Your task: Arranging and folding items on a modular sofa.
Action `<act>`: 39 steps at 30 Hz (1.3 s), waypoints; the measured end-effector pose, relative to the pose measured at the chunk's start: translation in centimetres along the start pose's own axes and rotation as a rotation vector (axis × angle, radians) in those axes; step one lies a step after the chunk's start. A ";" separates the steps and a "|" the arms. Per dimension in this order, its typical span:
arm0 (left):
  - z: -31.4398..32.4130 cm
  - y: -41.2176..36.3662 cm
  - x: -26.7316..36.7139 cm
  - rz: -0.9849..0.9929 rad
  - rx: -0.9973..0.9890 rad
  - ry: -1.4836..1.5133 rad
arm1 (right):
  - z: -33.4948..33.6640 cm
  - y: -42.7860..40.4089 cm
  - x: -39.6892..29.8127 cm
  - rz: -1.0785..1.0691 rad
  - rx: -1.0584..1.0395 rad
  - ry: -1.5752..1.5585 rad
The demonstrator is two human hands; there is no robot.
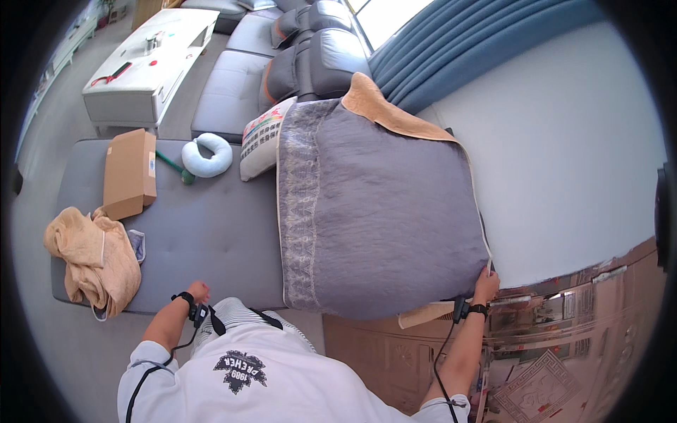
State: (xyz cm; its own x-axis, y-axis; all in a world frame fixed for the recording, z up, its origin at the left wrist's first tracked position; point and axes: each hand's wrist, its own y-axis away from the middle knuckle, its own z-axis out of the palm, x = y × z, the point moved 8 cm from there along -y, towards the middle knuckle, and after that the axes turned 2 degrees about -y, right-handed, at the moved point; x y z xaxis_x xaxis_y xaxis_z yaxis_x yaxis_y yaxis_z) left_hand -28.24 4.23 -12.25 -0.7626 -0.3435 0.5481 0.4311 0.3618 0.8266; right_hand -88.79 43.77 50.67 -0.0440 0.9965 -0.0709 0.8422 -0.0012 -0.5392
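A grey-purple quilted sofa cover (391,211) with a patterned band along its left side is spread over the right end of the grey upholstered seat (211,238). Its far edge is folded back, showing a tan underside (389,113). My right hand (487,283) grips the cover's near right corner, beside the white wall. My left hand (199,292) hovers by the seat's front edge, away from the cover; its fingers look loosely curled and no object is visible in it. A second, crumpled tan cover (103,259) lies at the seat's left end.
A cardboard box (127,172), a green-handled tool (177,169), a pale blue neck pillow (207,155) and a printed cushion (263,138) rest on the seat. Behind stand a white coffee table (143,58) and more sofa sections (232,79). A blue curtain (449,47) hangs at the window.
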 end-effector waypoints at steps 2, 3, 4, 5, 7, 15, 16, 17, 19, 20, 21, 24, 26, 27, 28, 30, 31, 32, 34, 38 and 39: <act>0.7 0.0 1.6 -0.001 -0.003 0.004 | 0.4 -0.5 0.1 -0.077 0.002 -0.051; 1.5 0.0 2.4 0.008 -0.038 0.057 | 0.0 -0.6 -0.6 -0.172 0.055 -0.107; 2.2 0.0 3.3 0.038 -0.070 0.126 | 0.3 -0.6 -0.7 -0.161 0.004 -0.107; 2.5 -0.1 3.8 0.020 -0.061 0.109 | -0.7 -0.4 -1.4 -0.201 0.098 -0.217; 3.7 -0.3 6.3 0.091 -0.090 0.104 | -2.6 0.8 -3.4 -0.237 0.198 -0.340; 2.9 9.0 31.0 0.541 -0.118 0.284 | -7.9 19.8 -21.0 -0.876 -0.270 -1.051; 4.7 12.6 35.0 0.668 -0.330 0.427 | -9.0 24.1 -23.2 -1.113 -0.211 -1.097; 6.4 15.2 37.8 0.602 -0.502 0.568 | -9.5 28.1 -25.1 -1.295 -0.246 -1.150; 8.3 20.1 41.8 0.569 -0.675 0.706 | -7.7 34.3 -27.8 -1.289 -0.657 -1.100; 8.3 21.6 43.1 0.587 -0.674 0.771 | -6.9 36.2 -28.4 -1.190 -0.842 -1.091; 7.9 23.1 44.1 0.649 -0.749 0.855 | -7.9 37.2 -28.2 -1.231 -0.812 -1.161; 5.7 21.6 42.9 0.562 -0.703 1.038 | -9.6 40.8 -27.7 -1.269 -1.266 -1.304; 4.6 19.0 41.5 0.505 -0.765 1.232 | -10.3 41.9 -26.8 -1.234 -1.623 -1.234; 4.2 17.9 40.9 0.448 -0.832 1.345 | -11.1 41.4 -26.6 -1.258 -1.639 -1.244; 2.5 16.2 39.5 0.457 -0.665 1.332 | -11.9 40.4 -26.5 -1.269 -1.587 -1.279; -1.7 15.3 38.4 0.634 -0.506 1.362 | -13.2 37.8 -25.6 -1.317 -1.398 -1.249; -4.4 15.6 38.0 0.746 -0.379 1.398 | -13.7 36.0 -24.8 -1.349 -1.262 -1.190; -6.9 16.2 37.7 0.818 -0.265 1.434 | -14.6 33.4 -24.1 -1.314 -1.089 -1.280; -11.5 19.7 37.9 1.043 -0.231 1.434 | -15.6 28.1 -22.2 -1.126 -0.849 -1.436; -19.8 26.3 37.4 1.195 -0.033 1.530 | -17.4 21.9 -18.1 -0.895 -0.473 -1.608; -21.5 28.0 36.8 1.232 -0.012 1.588 | -17.3 21.3 -18.2 -0.889 -0.498 -1.606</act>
State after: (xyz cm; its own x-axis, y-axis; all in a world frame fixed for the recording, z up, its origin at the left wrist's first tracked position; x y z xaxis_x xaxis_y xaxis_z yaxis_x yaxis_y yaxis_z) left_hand -33.88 -16.86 33.84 0.9077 -0.2804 0.3122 0.2988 0.9543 -0.0115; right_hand -60.82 27.00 54.98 -0.6314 -0.3138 -0.7091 0.3415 0.7085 -0.6176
